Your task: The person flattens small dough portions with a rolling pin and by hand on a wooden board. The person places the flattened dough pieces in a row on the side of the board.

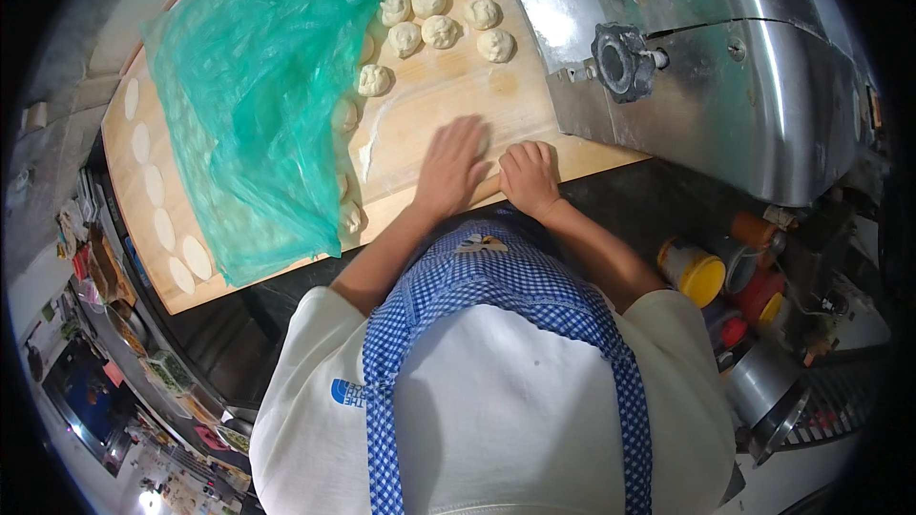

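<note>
My right hand (pixel 529 175) is closed around one end of a wooden rolling pin (pixel 487 189), near the front edge of a wooden board (pixel 429 104). Left of it, my left hand (pixel 452 164) lies palm down with extended fingers, blurred by motion. A small pale edge, perhaps dough, shows beside its fingers; what is under the palm is hidden. Ahead are several round lumps of dough (pixel 439 32). More lumps lie partly beneath a green plastic sheet (pixel 257 100). Flat oval dough pieces (pixel 154 186) rest along the board's left side.
A steel machine (pixel 715 86) with a dark knob (pixel 622 62) stands at the board's right. Below it are a tub with a yellow lid (pixel 700 279) and a metal pot (pixel 762 383). A streak of flour (pixel 368 150) marks the board. Trays of food (pixel 168 375) stand at the lower left.
</note>
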Motion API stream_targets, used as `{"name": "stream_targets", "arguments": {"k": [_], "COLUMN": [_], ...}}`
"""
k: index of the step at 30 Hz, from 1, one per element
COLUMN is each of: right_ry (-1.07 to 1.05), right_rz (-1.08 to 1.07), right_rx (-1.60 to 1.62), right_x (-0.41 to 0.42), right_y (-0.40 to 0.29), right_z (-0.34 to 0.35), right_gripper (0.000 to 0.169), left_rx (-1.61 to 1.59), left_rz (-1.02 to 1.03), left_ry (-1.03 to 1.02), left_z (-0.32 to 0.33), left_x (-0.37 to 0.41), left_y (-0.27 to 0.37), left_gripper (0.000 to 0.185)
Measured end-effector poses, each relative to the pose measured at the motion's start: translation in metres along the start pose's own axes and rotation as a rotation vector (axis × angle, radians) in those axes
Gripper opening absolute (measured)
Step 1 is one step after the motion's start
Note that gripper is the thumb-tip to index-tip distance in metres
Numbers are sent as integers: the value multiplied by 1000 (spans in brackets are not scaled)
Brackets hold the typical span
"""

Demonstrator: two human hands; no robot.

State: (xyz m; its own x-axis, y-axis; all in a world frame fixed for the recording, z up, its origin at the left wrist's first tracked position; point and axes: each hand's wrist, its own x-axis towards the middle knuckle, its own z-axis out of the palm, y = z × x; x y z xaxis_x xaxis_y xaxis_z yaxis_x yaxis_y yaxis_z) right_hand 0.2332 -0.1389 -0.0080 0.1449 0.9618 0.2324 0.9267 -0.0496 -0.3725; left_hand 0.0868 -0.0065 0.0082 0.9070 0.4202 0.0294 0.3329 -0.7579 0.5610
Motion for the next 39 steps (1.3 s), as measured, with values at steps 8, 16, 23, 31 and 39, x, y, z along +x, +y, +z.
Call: {"name": "stream_targets", "arguments": {"k": [8,16,23,31,39], "right_ry": [101,91,113,72,-75], "right_rz": [28,59,38,39,-4], "right_rx": [-36,-30,-23,-29,-98], "right_x": [6,7,14,13,19], "right_y": [-25,13,13,11,-6], "right_z": [10,-1,1,-3,-5], "right_gripper": [10,10,11,11,13], "left_rx": [68,-94,163,-284,-413], "left_rz": [-331,98,-89,-152,-298], "left_ry": [281,-79,75,207,-254], "left_z": [0,-12,1,8,-14], "left_x": [39,-15,14,27,14], "left_y": [-32,-26,-6,-31,-25], "left_gripper": [73,61,67,61,31]}}
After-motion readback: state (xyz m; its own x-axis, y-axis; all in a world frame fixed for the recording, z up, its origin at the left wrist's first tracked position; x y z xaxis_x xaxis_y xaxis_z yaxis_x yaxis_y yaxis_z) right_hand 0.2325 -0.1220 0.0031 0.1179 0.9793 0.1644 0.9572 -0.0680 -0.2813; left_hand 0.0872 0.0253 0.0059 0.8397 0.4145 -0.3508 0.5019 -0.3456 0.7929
